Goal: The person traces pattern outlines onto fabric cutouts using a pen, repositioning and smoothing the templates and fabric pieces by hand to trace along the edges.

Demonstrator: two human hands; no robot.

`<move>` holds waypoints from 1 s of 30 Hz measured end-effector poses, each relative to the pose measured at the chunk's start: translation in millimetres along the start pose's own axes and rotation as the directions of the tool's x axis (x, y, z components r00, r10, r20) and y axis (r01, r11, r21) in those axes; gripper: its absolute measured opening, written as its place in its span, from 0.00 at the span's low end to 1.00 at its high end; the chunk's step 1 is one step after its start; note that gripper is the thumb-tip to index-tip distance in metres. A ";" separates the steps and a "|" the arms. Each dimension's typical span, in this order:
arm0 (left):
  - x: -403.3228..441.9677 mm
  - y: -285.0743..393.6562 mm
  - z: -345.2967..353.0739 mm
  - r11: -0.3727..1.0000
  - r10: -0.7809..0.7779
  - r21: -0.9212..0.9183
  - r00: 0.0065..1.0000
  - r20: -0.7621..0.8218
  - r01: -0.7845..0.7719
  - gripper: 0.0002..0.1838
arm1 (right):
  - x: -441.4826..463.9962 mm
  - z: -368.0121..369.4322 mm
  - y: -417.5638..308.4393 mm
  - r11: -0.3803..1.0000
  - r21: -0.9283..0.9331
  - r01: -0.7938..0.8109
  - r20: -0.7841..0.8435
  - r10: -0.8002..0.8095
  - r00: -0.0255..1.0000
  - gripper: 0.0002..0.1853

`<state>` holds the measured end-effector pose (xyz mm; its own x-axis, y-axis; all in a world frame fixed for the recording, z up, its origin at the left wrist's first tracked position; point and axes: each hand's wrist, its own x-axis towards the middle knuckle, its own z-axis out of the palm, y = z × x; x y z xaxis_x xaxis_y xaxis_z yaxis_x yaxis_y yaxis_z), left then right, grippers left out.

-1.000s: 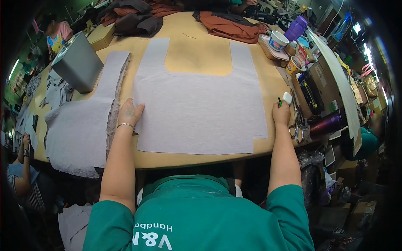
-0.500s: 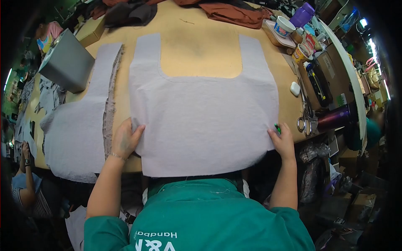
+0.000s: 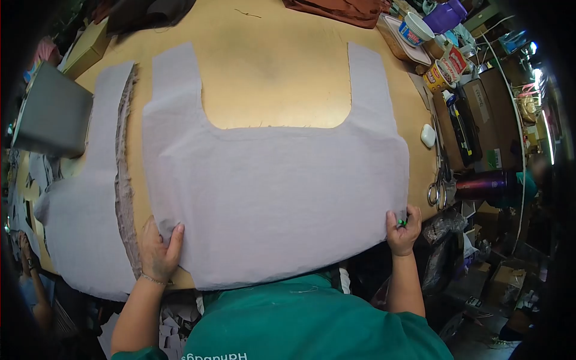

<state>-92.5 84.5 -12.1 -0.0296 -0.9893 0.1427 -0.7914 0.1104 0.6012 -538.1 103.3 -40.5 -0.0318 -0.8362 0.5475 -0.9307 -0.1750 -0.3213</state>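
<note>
A pale grey-lilac fabric piece lies spread in front of me, shaped like a bag panel with two upright straps and a rounded cutout between them. My left hand grips its left edge near the lower corner, thumb on top and fingers mostly hidden. At the lower right edge, my right hand pinches the cloth. A small green-tipped object shows between the right fingers; its kind I cannot make out. Just left of my left hand lies a stack of similar cut fabric with a frayed edge.
On the table's right side are scissors, a white case, a cardboard box, tubs and a dark purple tumbler. A grey metal block stands at the left. Brown cloth lies at the back.
The view has shifted, and the fabric piece now sits lower and farther left in it. Both hands have moved down with its edges, still holding them.
</note>
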 end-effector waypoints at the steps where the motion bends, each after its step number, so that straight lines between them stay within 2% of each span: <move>1: -0.2 -1.2 0.8 1.000 -0.004 -0.003 1.000 0.003 0.004 0.12 | -0.1 -0.1 0.7 1.000 0.007 -0.012 0.017 0.012 1.000 0.16; 9: 0.3 -4.3 1.3 0.999 -0.042 -0.006 0.998 0.041 0.042 0.15 | 4.4 1.1 -3.0 1.000 0.001 -0.012 0.031 0.012 0.999 0.15; 18: 1.0 -4.0 1.2 1.000 -0.013 -0.018 0.999 0.043 0.014 0.15 | 4.0 0.7 -1.5 0.999 0.004 -0.053 0.051 0.053 0.997 0.16; 21: -2.3 -5.7 -0.6 0.999 -0.047 0.022 0.995 0.090 0.045 0.15 | 5.1 0.9 -2.6 0.999 0.000 -0.050 0.045 0.050 0.998 0.16; 24: -0.2 -4.2 2.0 0.999 -0.039 -0.030 0.998 0.039 0.041 0.14 | 4.3 1.5 -1.1 0.999 0.013 -0.053 0.036 0.052 0.998 0.16; 30: 0.2 -1.9 2.3 1.000 -0.011 -0.005 1.000 0.005 0.011 0.14 | 3.0 0.4 -1.3 0.999 0.008 -0.048 0.014 0.047 0.999 0.16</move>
<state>-92.4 84.0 -15.0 -0.0242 -0.9909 0.1324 -0.7885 0.1003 0.6068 -536.8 100.8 -38.8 -0.0707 -0.8509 0.5205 -0.9251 -0.1392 -0.3533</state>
